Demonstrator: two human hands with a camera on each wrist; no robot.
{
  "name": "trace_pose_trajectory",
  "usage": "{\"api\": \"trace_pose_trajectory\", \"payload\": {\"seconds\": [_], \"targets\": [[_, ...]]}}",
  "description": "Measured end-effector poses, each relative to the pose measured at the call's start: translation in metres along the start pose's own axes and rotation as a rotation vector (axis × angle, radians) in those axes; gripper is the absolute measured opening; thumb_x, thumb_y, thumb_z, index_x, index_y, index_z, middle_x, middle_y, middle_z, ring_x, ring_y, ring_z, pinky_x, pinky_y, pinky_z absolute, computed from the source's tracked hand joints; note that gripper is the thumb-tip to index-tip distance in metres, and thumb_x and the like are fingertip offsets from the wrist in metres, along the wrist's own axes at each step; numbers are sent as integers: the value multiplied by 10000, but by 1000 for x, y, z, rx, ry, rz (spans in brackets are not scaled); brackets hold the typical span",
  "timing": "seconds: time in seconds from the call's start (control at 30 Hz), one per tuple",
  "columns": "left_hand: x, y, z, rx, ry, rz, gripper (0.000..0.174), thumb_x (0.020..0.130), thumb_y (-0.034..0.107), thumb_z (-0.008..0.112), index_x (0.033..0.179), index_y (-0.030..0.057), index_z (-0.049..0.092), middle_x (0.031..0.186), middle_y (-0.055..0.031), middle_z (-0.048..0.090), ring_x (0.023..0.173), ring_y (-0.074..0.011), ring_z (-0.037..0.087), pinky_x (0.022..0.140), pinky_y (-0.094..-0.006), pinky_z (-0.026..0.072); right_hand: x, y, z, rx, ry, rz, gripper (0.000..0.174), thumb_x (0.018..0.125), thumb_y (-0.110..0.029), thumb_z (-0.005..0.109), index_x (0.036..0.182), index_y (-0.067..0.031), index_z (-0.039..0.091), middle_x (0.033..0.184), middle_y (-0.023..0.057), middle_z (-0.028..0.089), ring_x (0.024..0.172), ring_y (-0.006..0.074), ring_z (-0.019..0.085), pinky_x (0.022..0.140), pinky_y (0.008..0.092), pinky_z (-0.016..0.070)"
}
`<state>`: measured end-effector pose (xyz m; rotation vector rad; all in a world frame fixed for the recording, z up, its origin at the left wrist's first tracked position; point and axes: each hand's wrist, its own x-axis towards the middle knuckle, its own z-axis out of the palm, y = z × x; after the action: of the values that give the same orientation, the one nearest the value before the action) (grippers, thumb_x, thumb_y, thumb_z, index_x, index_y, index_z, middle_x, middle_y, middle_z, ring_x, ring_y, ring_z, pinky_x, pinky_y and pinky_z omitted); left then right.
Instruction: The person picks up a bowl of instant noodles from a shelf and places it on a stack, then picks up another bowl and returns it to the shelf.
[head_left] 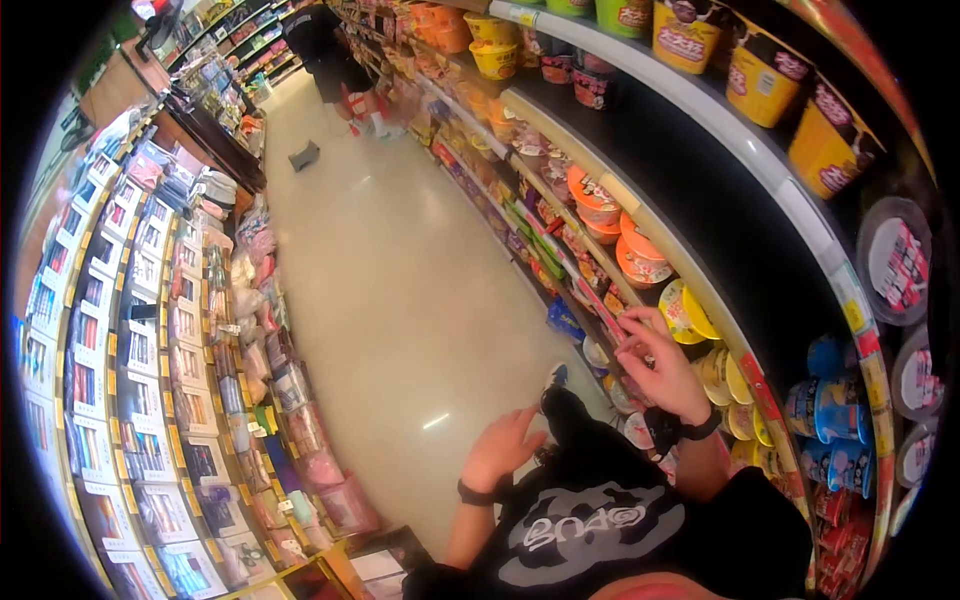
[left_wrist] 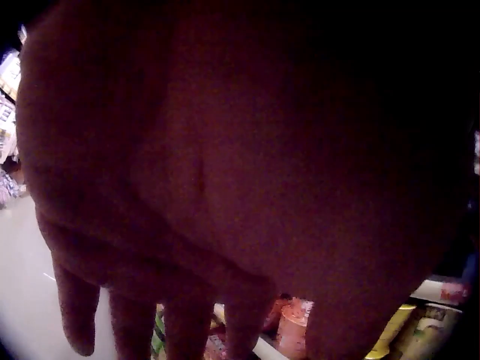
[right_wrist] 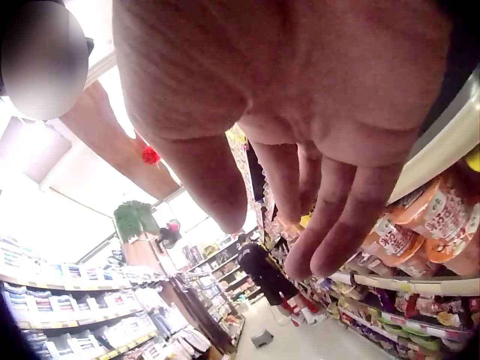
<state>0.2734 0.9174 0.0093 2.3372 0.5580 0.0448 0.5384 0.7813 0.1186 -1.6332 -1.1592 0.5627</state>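
Note:
My right hand [head_left: 660, 370] is raised beside the right-hand shelves with its fingers loosely bent and nothing in them. Nearest to it are orange noodle bowls [head_left: 640, 255] and a yellow-lidded bowl [head_left: 685, 312]; orange bowls [right_wrist: 442, 214] also show beyond the fingers in the right wrist view. Over the floor in front of my body hangs my left hand [head_left: 503, 447], empty, with fingers relaxed. In the left wrist view the palm [left_wrist: 202, 172] fills most of the picture, dark, its fingers pointing down and spread apart.
A pale aisle floor [head_left: 390, 250] runs ahead between the shelves. Boxed goods [head_left: 140, 390] line the left shelves. Yellow noodle tubs [head_left: 760, 75] and blue cups [head_left: 840, 420] stand on the right shelves. Far along the aisle are a person in black [head_left: 325, 55] and a grey object [head_left: 304, 156] on the floor.

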Motion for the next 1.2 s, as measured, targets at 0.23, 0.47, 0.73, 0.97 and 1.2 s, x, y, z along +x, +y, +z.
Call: {"api": "trace_pose_trajectory", "payload": {"seconds": [0.23,0.47,0.73,0.97,1.2], "targets": [[88,-6,-54,10,12,-43,537,969,330,632,1423,64,524,1229,-234,647,1140,-418,599,960,-473,502,96,24,-13,27,54,26,490,919,64,623,1398,19,527,1408,112,426,959,168,659,846,281,548],[190,-1,-107,23,1,96,529,966,298,648,1416,52,521,1230,-235,647,1127,-425,603,953,-474,501,179,46,-42,283,268,18,500,958,56,602,1443,37,483,1465,102,408,1062,156,644,927,278,534],[292,8,-129,59,-134,160,529,960,277,651,1407,25,522,1234,-247,643,1124,-424,605,954,-473,500,233,63,-90,320,274,62,491,979,56,540,1464,63,461,1581,108,382,1123,171,650,988,297,498],[358,2,-172,-128,35,217,447,948,212,666,1336,4,588,1243,-222,657,1161,-414,606,991,-443,491,279,74,-110,275,297,129,508,993,44,541,1493,27,453,1600,108,382,1132,166,652,1007,310,499],[434,-35,-205,-202,90,291,378,933,144,680,1280,5,625,1242,-198,676,1156,-369,638,985,-409,504,314,60,-110,205,399,271,534,1023,-78,565,1532,-13,417,1507,86,516,1148,160,645,935,288,510]]}}
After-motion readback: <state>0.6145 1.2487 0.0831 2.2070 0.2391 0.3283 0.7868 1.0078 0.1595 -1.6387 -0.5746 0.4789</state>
